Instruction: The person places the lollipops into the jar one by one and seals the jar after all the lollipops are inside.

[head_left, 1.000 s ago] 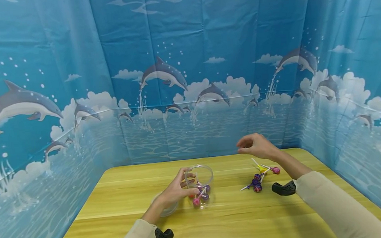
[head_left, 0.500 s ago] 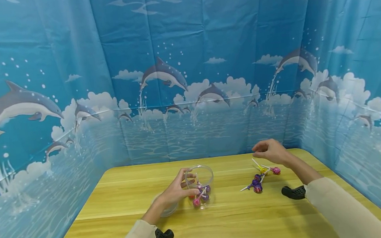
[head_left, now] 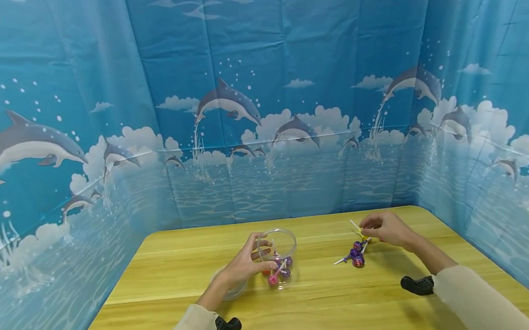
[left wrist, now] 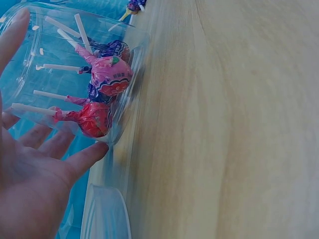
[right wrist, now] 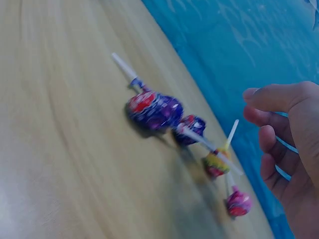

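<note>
My left hand [head_left: 244, 265] holds a clear plastic jar [left wrist: 30, 74] from its left side, thumb and fingers spread round the wall. The jar stands uncovered with several wrapped lollipops inside, among them a pink lollipop [left wrist: 110, 74] and a red lollipop [left wrist: 94, 119]. Over the loose lollipops on the right hovers my right hand [head_left: 387, 228], fingers loosely bent and nothing between them. Below it lie purple lollipops [right wrist: 155, 109], a yellow lollipop [right wrist: 217, 162] and a pink-wrapped lollipop [right wrist: 238, 203]. In the head view this hand partly hides the yellow one and covers the pink one.
A round clear lid [left wrist: 107, 214] lies on the wooden table [head_left: 304, 317], left of the jar and partly under my left forearm in the head view. A blue dolphin-print curtain [head_left: 266, 185] stands along the table's far edge and both sides.
My right hand has moved right and then down toward the yellow and pink lollipops. The left hand and the jar have stayed in place.
</note>
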### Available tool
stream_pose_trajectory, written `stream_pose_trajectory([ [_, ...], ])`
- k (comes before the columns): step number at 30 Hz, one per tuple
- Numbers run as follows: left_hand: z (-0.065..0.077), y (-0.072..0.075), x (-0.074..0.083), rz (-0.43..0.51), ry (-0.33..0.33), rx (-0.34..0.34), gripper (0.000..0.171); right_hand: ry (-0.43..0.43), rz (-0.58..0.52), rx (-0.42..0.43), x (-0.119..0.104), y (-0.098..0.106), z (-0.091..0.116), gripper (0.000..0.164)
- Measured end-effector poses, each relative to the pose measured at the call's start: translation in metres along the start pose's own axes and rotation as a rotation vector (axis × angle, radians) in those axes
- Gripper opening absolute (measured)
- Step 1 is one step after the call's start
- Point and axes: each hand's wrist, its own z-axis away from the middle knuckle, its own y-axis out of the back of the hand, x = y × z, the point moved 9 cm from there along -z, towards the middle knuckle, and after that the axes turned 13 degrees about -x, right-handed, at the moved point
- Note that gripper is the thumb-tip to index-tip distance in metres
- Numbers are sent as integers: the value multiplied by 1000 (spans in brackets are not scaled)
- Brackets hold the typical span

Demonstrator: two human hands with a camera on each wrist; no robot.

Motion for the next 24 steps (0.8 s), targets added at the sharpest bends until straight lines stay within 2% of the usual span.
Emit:
stream_pose_trajectory([
  [4,-1,0,0,3,-4,-4,69,29,-3,9,7,-8,3,23],
  [9,-1,0,-3,0,0,-1,69,58,-3,9,13,-16,6,21],
  [24,-1,1,-2,-14,-9,-4,69,35,10,-29,27,-32,8,14],
])
